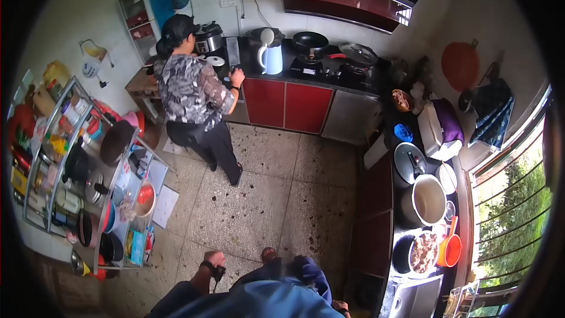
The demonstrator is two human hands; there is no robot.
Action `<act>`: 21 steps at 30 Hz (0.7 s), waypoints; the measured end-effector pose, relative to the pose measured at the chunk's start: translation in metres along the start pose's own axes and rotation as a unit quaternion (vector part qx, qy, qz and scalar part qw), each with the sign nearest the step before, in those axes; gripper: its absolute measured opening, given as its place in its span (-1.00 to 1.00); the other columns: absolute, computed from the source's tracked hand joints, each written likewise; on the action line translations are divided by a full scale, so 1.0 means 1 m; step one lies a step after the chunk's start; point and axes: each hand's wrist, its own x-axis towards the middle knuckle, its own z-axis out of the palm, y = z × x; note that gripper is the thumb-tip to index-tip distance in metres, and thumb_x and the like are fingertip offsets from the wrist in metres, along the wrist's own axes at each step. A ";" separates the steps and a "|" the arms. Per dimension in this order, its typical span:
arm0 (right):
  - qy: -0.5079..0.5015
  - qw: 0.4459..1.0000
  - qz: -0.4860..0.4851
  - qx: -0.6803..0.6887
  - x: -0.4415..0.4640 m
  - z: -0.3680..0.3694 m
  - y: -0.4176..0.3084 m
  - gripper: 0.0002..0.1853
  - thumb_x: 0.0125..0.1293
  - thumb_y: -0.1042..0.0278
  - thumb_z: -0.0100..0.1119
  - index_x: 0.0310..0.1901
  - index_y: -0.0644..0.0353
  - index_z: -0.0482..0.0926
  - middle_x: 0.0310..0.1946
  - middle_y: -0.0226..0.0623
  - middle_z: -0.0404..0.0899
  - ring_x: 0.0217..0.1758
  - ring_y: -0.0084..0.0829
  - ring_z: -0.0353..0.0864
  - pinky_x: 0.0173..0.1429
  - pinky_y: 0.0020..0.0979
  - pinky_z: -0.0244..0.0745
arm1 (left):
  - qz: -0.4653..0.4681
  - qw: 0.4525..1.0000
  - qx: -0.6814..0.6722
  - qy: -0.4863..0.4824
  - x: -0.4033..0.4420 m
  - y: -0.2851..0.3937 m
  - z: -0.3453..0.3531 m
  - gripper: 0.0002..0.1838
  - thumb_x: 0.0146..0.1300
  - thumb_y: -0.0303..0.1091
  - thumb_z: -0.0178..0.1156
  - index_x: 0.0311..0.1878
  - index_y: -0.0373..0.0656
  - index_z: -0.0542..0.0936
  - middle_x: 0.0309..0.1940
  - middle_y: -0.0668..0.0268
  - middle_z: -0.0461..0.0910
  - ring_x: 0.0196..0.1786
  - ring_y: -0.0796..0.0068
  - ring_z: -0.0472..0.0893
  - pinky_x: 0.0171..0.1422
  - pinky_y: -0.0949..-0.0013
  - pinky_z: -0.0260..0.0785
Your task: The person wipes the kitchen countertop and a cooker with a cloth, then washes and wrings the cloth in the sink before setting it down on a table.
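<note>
The left hand (215, 258) hangs over the floor (250, 200); the right hand (339, 305) barely shows at the bottom edge. Ahead, a person (191, 88) stands at the surface (288, 75), near a kettle (272, 60). Rightward, a pot (409, 204) stands near a dipper (451, 251).

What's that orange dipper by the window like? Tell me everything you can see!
The orange dipper has a round, open cup, mouth up, and a handle pointing away from the camera. It looks like plastic. It stands on the dark counter near the barred window, with chunky food just left. Nobody holds it.
</note>
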 end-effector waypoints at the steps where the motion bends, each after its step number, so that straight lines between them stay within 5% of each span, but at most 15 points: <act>1: 0.025 0.997 0.009 0.071 -0.015 0.006 -0.035 -0.81 0.15 0.30 0.29 -0.32 0.25 0.69 -0.47 -0.34 0.64 -0.40 -0.43 0.63 -0.32 -0.34 0.57 | -0.207 0.878 -0.425 0.078 -0.001 0.065 -0.023 -0.78 0.14 -0.28 0.30 -0.21 -0.19 0.62 -0.35 0.20 0.69 -0.31 0.27 0.72 -0.41 0.25 0.52; 9: 0.017 0.994 -0.079 0.077 0.145 0.039 -0.155 -0.73 0.15 0.28 0.34 -0.16 0.25 0.73 -0.26 -0.20 0.73 -0.23 -0.42 0.69 -0.12 -0.37 0.58 | -0.118 0.893 -0.434 0.016 0.155 0.248 -0.062 -0.80 0.21 -0.29 0.32 -0.16 -0.12 0.59 -0.25 0.28 0.67 -0.23 0.32 0.72 -0.35 0.32 0.59; 11: -0.006 0.987 -0.137 -0.080 0.189 0.030 -0.195 -0.76 0.26 0.26 0.16 -0.17 0.18 0.73 -0.21 -0.26 0.73 -0.22 -0.41 0.69 -0.12 -0.39 0.57 | -0.122 0.894 -0.430 -0.032 0.174 0.266 -0.056 -0.81 0.23 -0.27 0.31 -0.15 -0.10 0.60 -0.26 0.30 0.67 -0.26 0.34 0.72 -0.37 0.34 0.57; 13: -0.036 0.838 -0.258 -0.479 0.328 0.036 -0.173 -0.72 0.28 0.23 0.06 -0.16 0.12 0.73 -0.15 -0.29 0.72 -0.17 -0.37 0.70 -0.11 -0.35 0.58 | -0.134 0.883 -0.449 -0.033 0.185 0.286 -0.066 -0.79 0.26 -0.23 0.28 -0.11 -0.09 0.59 -0.25 0.30 0.67 -0.25 0.33 0.72 -0.39 0.32 0.54; 14: -0.013 0.729 -0.287 -0.621 0.296 0.032 -0.231 -0.70 0.28 0.22 0.01 -0.16 0.09 0.73 -0.12 -0.30 0.72 -0.15 -0.35 0.71 -0.10 -0.34 0.58 | -0.163 0.868 -0.468 -0.028 0.183 0.297 -0.073 -0.78 0.26 -0.23 0.28 -0.09 -0.07 0.59 -0.21 0.30 0.67 -0.20 0.31 0.71 -0.27 0.28 0.54; 15: -0.029 0.736 -0.297 -0.608 0.271 -0.014 -0.289 -0.70 0.17 0.10 0.15 -0.17 0.03 0.73 -0.13 -0.27 0.71 -0.12 -0.30 0.72 -0.15 -0.22 0.60 | -0.187 0.853 -0.487 -0.022 0.188 0.305 -0.080 -0.78 0.27 -0.22 0.28 -0.07 -0.05 0.58 -0.17 0.29 0.68 -0.15 0.29 0.71 -0.15 0.23 0.55; 16: -0.031 0.801 -0.311 -0.510 0.352 -0.017 -0.278 -0.77 0.26 0.19 0.14 -0.24 0.08 0.74 -0.23 -0.34 0.74 -0.26 -0.32 0.71 -0.27 -0.33 0.59 | -0.180 0.840 -0.512 -0.022 0.199 0.316 -0.090 -0.75 0.24 -0.21 0.30 -0.06 -0.05 0.58 -0.15 0.29 0.67 -0.11 0.27 0.69 -0.12 0.19 0.53; 18: -0.113 0.742 -0.386 -0.536 0.329 -0.064 -0.379 -0.84 0.22 0.25 0.19 -0.33 0.05 0.74 -0.31 -0.35 0.73 -0.46 -0.34 0.68 -0.47 -0.33 0.52 | -0.156 0.813 -0.560 -0.037 0.233 0.310 -0.103 -0.74 0.27 -0.16 0.25 -0.06 -0.06 0.57 -0.17 0.27 0.67 -0.16 0.28 0.70 -0.21 0.23 0.53; 19: -0.106 0.754 -0.383 -0.523 0.342 -0.078 -0.414 -0.86 0.22 0.31 0.19 -0.32 0.09 0.72 -0.36 -0.30 0.71 -0.50 -0.34 0.66 -0.51 -0.32 0.51 | -0.128 0.787 -0.601 -0.057 0.247 0.311 -0.104 -0.72 0.30 -0.11 0.20 -0.05 -0.06 0.57 -0.19 0.25 0.67 -0.21 0.28 0.70 -0.29 0.28 0.52; 20: -0.095 0.766 -0.383 -0.507 0.360 -0.093 -0.450 -0.88 0.23 0.37 0.18 -0.31 0.13 0.70 -0.40 -0.26 0.70 -0.54 -0.35 0.64 -0.54 -0.31 0.50 | -0.107 0.819 -0.563 0.010 0.256 0.340 -0.111 -0.71 0.30 -0.11 0.20 -0.05 -0.08 0.57 -0.22 0.25 0.67 -0.24 0.31 0.70 -0.30 0.29 0.53; 21: -0.105 0.889 -0.359 -0.263 0.367 -0.107 -0.478 -0.88 0.23 0.41 0.16 -0.28 0.18 0.67 -0.44 -0.22 0.67 -0.55 -0.31 0.63 -0.57 -0.30 0.50 | -0.082 0.846 -0.520 0.078 0.268 0.385 -0.127 -0.71 0.31 -0.11 0.20 -0.05 -0.09 0.57 -0.24 0.25 0.67 -0.26 0.33 0.70 -0.30 0.31 0.54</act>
